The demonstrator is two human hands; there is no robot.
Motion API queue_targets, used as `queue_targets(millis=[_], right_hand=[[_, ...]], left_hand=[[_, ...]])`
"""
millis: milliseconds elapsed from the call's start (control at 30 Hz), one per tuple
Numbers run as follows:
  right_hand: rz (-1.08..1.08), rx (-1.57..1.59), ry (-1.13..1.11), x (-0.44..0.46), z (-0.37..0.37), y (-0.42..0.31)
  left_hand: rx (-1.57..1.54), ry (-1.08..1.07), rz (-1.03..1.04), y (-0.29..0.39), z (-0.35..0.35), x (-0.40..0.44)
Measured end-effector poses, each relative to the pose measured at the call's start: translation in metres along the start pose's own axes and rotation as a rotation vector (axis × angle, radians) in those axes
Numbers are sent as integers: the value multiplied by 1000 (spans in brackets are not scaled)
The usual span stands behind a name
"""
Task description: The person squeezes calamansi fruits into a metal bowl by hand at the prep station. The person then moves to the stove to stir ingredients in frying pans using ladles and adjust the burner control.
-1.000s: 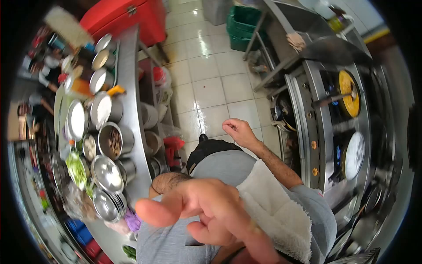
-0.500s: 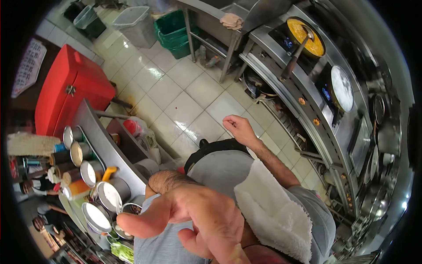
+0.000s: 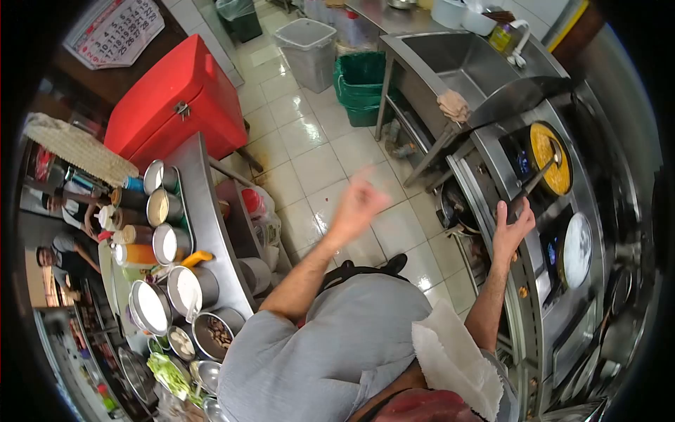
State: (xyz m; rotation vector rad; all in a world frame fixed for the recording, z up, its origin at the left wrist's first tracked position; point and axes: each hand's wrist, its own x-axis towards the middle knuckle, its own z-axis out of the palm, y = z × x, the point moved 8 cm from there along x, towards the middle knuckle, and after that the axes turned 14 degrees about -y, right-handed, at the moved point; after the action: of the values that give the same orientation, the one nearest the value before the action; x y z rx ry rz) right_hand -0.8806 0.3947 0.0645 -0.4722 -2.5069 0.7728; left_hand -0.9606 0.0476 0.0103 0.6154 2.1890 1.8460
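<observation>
My right hand is at the front edge of the stove, thumb and fingers apart, close to the handle end of a ladle. Whether the fingertips touch that handle I cannot tell. The ladle's bowl rests in a pan of yellow-orange sauce over a blue flame. Nearer to me on the stove is a second pan with a white content, also over a flame. My left hand is out over the tiled floor, smeared by motion, its fingers unclear and nothing visible in it.
On my left, a steel counter carries several metal pots and lettuce. Beyond it stands a red cooler box. Ahead are a green bin, a grey bin and a sink. Two people are far left.
My left hand has swung away from near the camera to over the floor. My right hand has moved rightward to the ladle's handle, its fingers spreading. The view has shifted.
</observation>
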Motion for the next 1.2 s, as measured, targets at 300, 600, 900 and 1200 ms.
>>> queue_targets(millis=[300, 600, 900, 1200], right_hand=[[235, 149, -104, 55, 13, 71], [546, 557, -229, 43, -19, 157], [572, 341, -278, -12, -110, 112], [631, -19, -239, -13, -60, 158]], left_hand=[[-1202, -166, 1232, 94, -218, -88], [-223, 110, -440, -179, -29, 65], [-105, -538, -1431, -373, 115, -78], [234, -671, -838, -399, 107, 123]])
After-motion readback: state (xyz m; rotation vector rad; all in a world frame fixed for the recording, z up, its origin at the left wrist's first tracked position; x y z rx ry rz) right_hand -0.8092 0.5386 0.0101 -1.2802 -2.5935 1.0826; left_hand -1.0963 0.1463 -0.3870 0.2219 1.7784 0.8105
